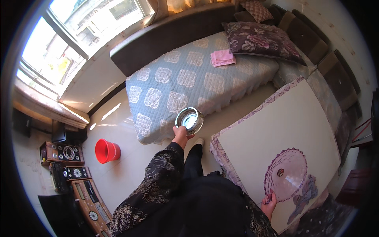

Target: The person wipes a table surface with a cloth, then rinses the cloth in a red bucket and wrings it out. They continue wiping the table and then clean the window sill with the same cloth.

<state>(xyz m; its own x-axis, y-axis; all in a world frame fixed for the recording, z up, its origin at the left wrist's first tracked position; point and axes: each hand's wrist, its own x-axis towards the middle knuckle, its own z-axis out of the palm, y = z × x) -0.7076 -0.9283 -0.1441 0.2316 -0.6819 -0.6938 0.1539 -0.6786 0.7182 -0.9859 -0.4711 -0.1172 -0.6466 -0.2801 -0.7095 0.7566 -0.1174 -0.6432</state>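
My left hand (181, 136) holds a round glass ashtray (189, 121) by its near rim, over the floor beside the front edge of the covered sofa seat. At the lower right, my right hand (269, 203) grips the near rim of a pink scalloped plastic tray (287, 174), which is over the white tabletop (266, 130). A crumpled grey-purple cloth (308, 192) lies on the table beside the tray. Whether the tray rests fully on the tabletop, I cannot tell.
A folded pink cloth (223, 58) and a floral pillow (263, 41) lie on the quilted sofa cover (186, 78). On the floor at left stands a red bucket (107, 151), near audio equipment (66, 152). Windows (68, 38) are at the upper left.
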